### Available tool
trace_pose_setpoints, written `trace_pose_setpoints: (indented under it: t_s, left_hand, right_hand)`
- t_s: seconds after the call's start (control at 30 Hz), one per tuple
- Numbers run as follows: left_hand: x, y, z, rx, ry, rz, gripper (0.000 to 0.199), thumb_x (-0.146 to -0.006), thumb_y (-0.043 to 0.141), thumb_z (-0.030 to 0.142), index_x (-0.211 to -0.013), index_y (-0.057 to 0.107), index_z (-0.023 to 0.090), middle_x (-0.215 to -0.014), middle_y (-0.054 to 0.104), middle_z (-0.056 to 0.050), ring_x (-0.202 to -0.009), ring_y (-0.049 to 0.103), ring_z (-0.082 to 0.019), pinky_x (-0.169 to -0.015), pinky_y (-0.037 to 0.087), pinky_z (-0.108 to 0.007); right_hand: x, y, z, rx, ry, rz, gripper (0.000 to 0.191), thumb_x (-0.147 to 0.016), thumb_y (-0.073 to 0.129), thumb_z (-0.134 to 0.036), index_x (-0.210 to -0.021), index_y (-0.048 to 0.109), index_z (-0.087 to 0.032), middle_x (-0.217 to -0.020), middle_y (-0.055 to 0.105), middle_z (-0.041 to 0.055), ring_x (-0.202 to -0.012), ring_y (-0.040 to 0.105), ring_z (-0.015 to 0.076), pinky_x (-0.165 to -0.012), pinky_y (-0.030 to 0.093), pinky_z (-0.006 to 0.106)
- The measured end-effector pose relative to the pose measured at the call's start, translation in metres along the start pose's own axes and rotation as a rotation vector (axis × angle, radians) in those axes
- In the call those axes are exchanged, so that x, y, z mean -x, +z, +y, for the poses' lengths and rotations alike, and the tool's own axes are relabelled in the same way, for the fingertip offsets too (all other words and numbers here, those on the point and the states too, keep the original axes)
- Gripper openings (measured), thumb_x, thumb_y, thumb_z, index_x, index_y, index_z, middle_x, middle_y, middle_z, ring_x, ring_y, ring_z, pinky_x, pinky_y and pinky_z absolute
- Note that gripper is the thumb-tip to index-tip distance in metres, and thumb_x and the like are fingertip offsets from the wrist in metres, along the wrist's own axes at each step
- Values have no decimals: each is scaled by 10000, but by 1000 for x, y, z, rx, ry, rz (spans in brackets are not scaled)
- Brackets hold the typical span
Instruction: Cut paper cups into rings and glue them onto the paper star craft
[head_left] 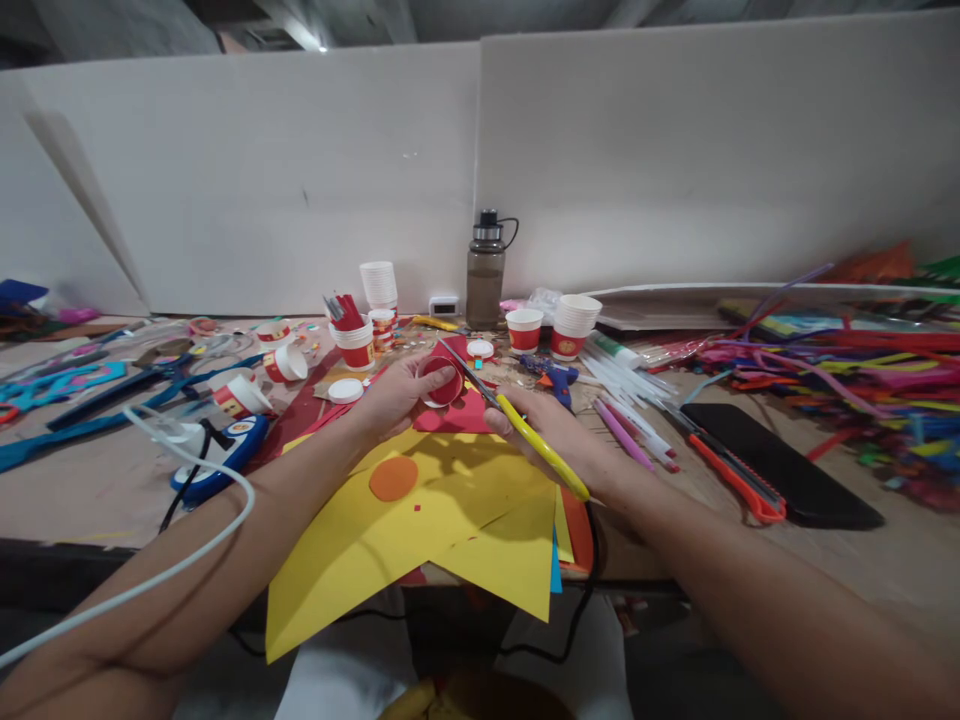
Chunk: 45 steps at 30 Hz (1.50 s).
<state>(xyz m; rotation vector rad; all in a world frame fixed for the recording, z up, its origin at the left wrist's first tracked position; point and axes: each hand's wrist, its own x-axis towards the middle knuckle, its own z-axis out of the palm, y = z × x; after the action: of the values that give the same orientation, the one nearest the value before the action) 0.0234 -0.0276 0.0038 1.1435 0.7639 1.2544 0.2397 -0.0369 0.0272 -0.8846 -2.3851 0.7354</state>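
Yellow sheets (472, 530), lower centre of frame; black phone (780, 465), right side; yellow-handled scissors (536, 440), mid-frame, gripped in right hand (529, 415); orange disc (394, 479) on the sheets, left of centre; red round piece (445, 388), mid-frame, pinched in left hand (401, 398), scissor blades touching or just beside it, can't tell which.

Dim light — soft shadows across yellow paper (465, 515)
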Motion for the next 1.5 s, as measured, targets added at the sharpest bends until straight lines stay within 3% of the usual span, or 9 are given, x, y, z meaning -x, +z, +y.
trace_pose_setpoints:
  t_s: [0.3,0.6,0.8,1.1,1.5]
  left_hand:
    - [0,-4,6,-86,-35,-18,300,-711,774,314,-908,642,130,-710,666,-20,-561,626,-101,-477,430,-167]
    - [0,6,5,-60,22,115,305,-706,766,358,-881,625,153,-661,633,13,-511,616,-107,-424,429,-174]
    - [-2,4,0,-85,67,90,330,-688,780,352,-901,643,140,-700,651,1,-519,600,-88,-421,410,-158]
    - [-1,6,2,-35,61,86,286,-685,785,313,-875,665,135,-756,665,-10,-623,608,-92,-580,503,-197]
    - [0,2,4,-87,22,77,298,-695,775,332,-910,680,148,-735,654,-10,-605,602,-102,-558,507,-209]
  right_hand:
    - [0,-3,-2,-21,-46,-4,516,-883,373,-662,-780,538,-185,-755,549,26,-705,478,165,-654,379,277]
    - [0,-3,0,-17,-32,22,424,-894,441,-587,-809,566,-191,-804,591,34,-771,541,186,-730,412,304]
    - [0,-3,1,-49,-32,-3,379,-898,461,-553,-848,571,-193,-890,625,49,-872,562,209,-770,422,317]
    - [-1,-5,0,-50,-20,-36,454,-904,430,-584,-987,594,-169,-1013,645,80,-907,566,225,-802,420,334]
    - [0,-6,-2,-72,-1,-63,512,-894,428,-614,-1047,620,-165,-1024,662,77,-909,584,225,-774,424,316]
